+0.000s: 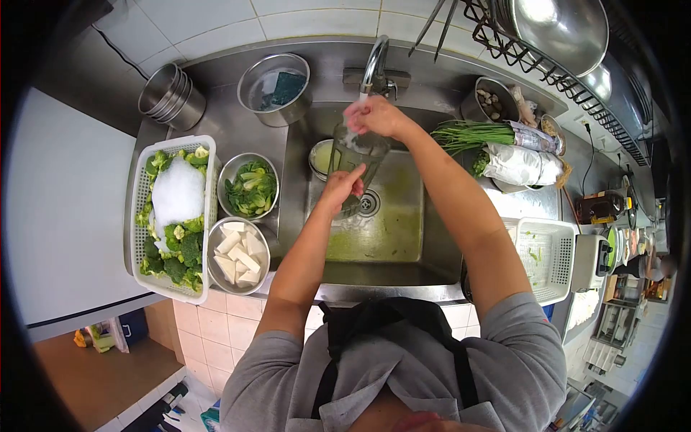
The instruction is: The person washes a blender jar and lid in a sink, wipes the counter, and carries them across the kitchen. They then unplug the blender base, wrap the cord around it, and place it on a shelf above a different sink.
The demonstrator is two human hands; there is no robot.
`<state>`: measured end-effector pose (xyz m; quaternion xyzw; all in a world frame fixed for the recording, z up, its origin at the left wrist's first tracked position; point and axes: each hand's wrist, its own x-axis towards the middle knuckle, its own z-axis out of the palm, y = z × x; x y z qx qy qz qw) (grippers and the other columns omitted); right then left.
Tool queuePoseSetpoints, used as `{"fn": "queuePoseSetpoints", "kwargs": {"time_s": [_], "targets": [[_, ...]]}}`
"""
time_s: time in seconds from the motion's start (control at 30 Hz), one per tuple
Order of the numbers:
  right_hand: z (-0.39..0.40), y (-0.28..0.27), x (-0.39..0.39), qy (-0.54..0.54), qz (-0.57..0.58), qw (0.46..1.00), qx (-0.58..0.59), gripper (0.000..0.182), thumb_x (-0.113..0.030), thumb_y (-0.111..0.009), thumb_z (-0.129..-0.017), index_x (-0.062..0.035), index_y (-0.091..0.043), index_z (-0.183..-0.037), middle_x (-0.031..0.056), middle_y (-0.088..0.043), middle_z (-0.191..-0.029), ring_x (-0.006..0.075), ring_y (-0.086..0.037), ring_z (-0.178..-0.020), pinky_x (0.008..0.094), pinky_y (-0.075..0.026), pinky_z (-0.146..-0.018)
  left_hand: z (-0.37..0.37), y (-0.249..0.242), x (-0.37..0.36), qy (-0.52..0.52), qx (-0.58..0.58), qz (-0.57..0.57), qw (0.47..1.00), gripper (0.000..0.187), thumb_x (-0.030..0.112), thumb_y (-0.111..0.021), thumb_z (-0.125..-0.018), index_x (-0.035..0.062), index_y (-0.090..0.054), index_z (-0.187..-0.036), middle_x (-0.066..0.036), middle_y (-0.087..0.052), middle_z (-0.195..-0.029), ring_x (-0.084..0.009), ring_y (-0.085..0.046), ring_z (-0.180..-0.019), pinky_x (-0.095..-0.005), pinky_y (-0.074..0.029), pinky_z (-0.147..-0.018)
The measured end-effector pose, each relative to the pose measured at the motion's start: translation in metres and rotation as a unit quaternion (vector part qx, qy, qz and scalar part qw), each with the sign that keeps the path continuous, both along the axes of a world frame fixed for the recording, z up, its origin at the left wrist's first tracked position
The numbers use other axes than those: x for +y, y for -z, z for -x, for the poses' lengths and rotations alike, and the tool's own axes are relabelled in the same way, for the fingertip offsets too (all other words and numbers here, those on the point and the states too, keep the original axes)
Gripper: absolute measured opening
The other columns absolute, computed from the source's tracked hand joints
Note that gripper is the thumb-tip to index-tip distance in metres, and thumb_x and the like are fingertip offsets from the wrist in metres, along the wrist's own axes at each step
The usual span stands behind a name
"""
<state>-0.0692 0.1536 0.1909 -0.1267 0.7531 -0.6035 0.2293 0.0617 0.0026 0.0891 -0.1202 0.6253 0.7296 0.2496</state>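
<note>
My left hand (344,190) is wrapped around the side of a clear jar (368,155), tilted over the sink (403,216). My right hand (376,117) is at the jar's mouth, right under the tap (376,66), with its fingers curled together. Whatever those fingers pinch, if anything, is hidden. Water and whitish foam show around the right fingers and inside the jar. Behind the jar, partly covered, a bowl (321,157) sits in the sink. Greenish water and small scraps lie on the sink floor near the drain (368,204).
Left of the sink stand a basket (210,216) of broccoli, a bowl of leafy greens (250,189), a bowl of white pieces (239,256), a pot with a scouring pad (288,90) and stacked steel cups (173,97). On the right are green stalks (471,135) and a white basket (554,259).
</note>
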Motion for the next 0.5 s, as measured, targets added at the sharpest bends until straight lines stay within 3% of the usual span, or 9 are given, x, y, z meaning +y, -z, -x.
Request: {"fn": "queuePoseSetpoints", "kwargs": {"time_s": [0.03, 0.1, 0.13, 0.2, 0.33, 0.4, 0.43, 0.5], "targets": [[0.009, 0.015, 0.006, -0.002, -0.001, 1.0, -0.001, 0.018, -0.01, -0.061, -0.08, -0.003, -0.069, -0.095, 0.0139, -0.068, -0.081, 0.0209, -0.067, -0.077, 0.033, -0.052, -0.069, -0.003, 0.001, -0.003, 0.002, 0.031, 0.02, 0.999, 0.048, 0.043, -0.063, -0.089, 0.0057, -0.056, -0.06, -0.008, -0.058, -0.061, -0.016, -0.056, -0.059, -0.0281, -0.044, -0.064], [0.019, 0.034, 0.011, -0.217, -0.192, 0.952, 0.096, 0.026, -0.005, -0.057, -0.085, -0.0028, -0.066, -0.11, 0.0094, -0.068, -0.092, 0.0161, -0.066, -0.084, 0.0294, -0.054, -0.072, -0.002, 0.001, -0.014, -0.012, 0.049, 0.005, 0.999, 0.051, 0.044, -0.064, -0.088, 0.0065, -0.053, -0.056, -0.008, -0.058, -0.059, -0.017, -0.056, -0.059, -0.0284, -0.044, -0.065], [0.019, 0.037, 0.013, -0.221, -0.192, 0.951, 0.097, 0.026, -0.005, -0.057, -0.085, -0.0028, -0.066, -0.11, 0.0094, -0.068, -0.092, 0.0161, -0.066, -0.084, 0.0294, -0.054, -0.072, -0.001, 0.001, -0.019, -0.022, 0.067, -0.008, 0.997, 0.054, 0.045, -0.065, -0.087, 0.0072, -0.049, -0.052, -0.008, -0.057, -0.057, -0.0179, -0.057, -0.059, -0.0287, -0.043, -0.066], [0.013, 0.04, 0.017, -0.143, -0.406, 0.871, 0.236, 0.025, -0.007, -0.055, -0.085, -0.0021, -0.066, -0.107, 0.0113, -0.069, -0.094, 0.018, -0.067, -0.089, 0.0318, -0.054, -0.076, -0.002, -0.005, -0.022, -0.039, 0.108, -0.013, 0.993, 0.062, 0.047, -0.061, -0.089, 0.0084, -0.041, -0.045, -0.01, -0.055, -0.054, -0.0196, -0.057, -0.058, -0.0295, -0.044, -0.067], [0.011, 0.029, -0.008, -0.02, -0.29, 0.929, 0.23, 0.021, -0.009, -0.055, -0.085, -0.0004, -0.066, -0.101, 0.0121, -0.069, -0.095, 0.0179, -0.067, -0.087, 0.032, -0.055, -0.075, -0.007, -0.02, -0.013, -0.017, 0.104, -0.04, 0.994, 0.065, 0.049, -0.051, -0.094, 0.0086, -0.04, -0.044, -0.012, -0.055, -0.054, -0.0223, -0.058, -0.061, -0.0338, -0.045, -0.073], [0.001, 0.013, -0.018, -0.079, -0.073, 0.994, -0.015, 0.019, -0.01, -0.056, -0.083, 0.001, -0.065, -0.095, 0.013, -0.069, -0.091, 0.0178, -0.067, -0.084, 0.0324, -0.055, -0.072, -0.005, -0.02, -0.013, -0.003, 0.127, -0.033, 0.991, 0.07, 0.055, -0.049, -0.094, 0.0069, -0.039, -0.044, -0.013, -0.056, -0.055, -0.0234, -0.061, -0.061, -0.0321, -0.047, -0.069], [-0.001, 0.004, -0.016, -0.076, -0.072, 0.994, -0.016, 0.019, -0.01, -0.056, -0.083, 0.001, -0.065, -0.095, 0.013, -0.069, -0.091, 0.0178, -0.067, -0.084, 0.0324, -0.055, -0.072, -0.003, -0.019, -0.014, 0.0, 0.126, -0.033, 0.992, 0.07, 0.055, -0.049, -0.094, 0.0069, -0.039, -0.044, -0.013, -0.056, -0.055, -0.0234, -0.061, -0.061, -0.0321, -0.047, -0.069], [-0.004, -0.01, -0.014, -0.272, -0.253, 0.926, 0.073, 0.017, -0.01, -0.056, -0.084, 0.0013, -0.066, -0.093, 0.0133, -0.069, -0.086, 0.0179, -0.067, -0.081, 0.032, -0.054, -0.068, 0.001, -0.02, -0.021, -0.039, 0.142, -0.038, 0.988, 0.073, 0.058, -0.046, -0.094, 0.0067, -0.039, -0.044, -0.014, -0.056, -0.055, -0.025, -0.063, -0.063, -0.0328, -0.049, -0.07]]}}
